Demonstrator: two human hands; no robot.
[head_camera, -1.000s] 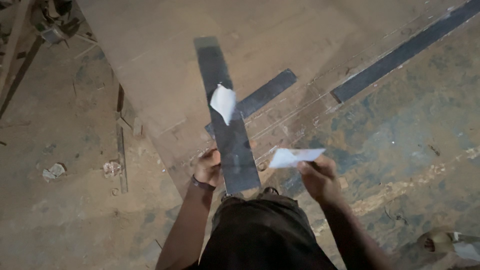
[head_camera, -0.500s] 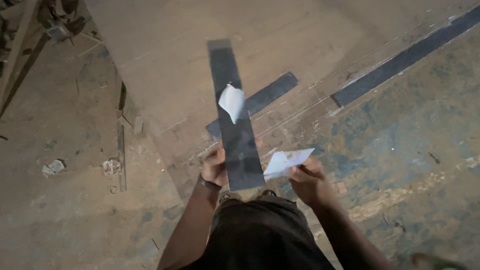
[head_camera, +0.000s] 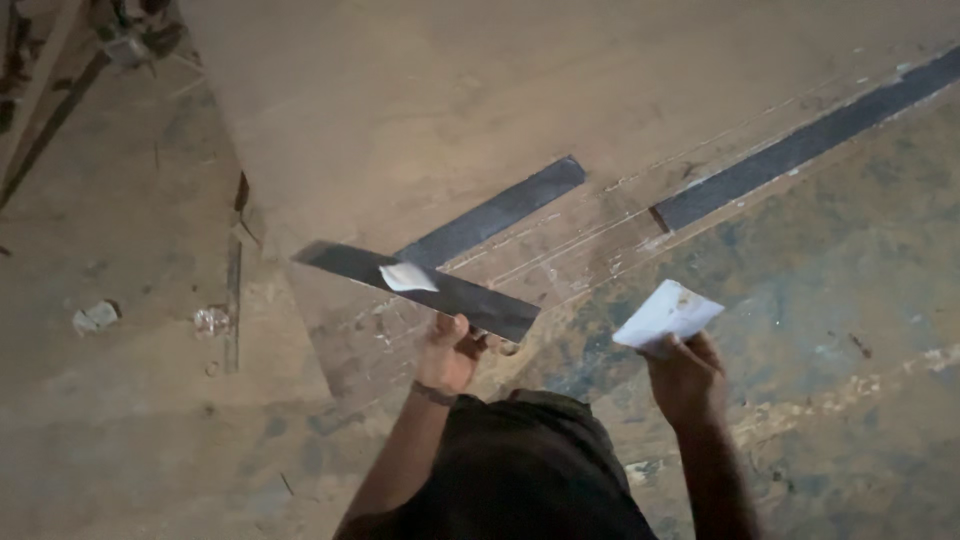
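left hand (head_camera: 450, 352) gripped one end of a dark strip (head_camera: 420, 278) bearing a white paper patch (head_camera: 408, 277), held level over the wooden board (head_camera: 480, 130). right hand (head_camera: 685, 375) pinched folded white paper (head_camera: 668, 312), well apart.

Dim light; dusty concrete floor (head_camera: 120, 440); large plywood sheet (head_camera: 480, 100); paper scraps (head_camera: 95, 317).
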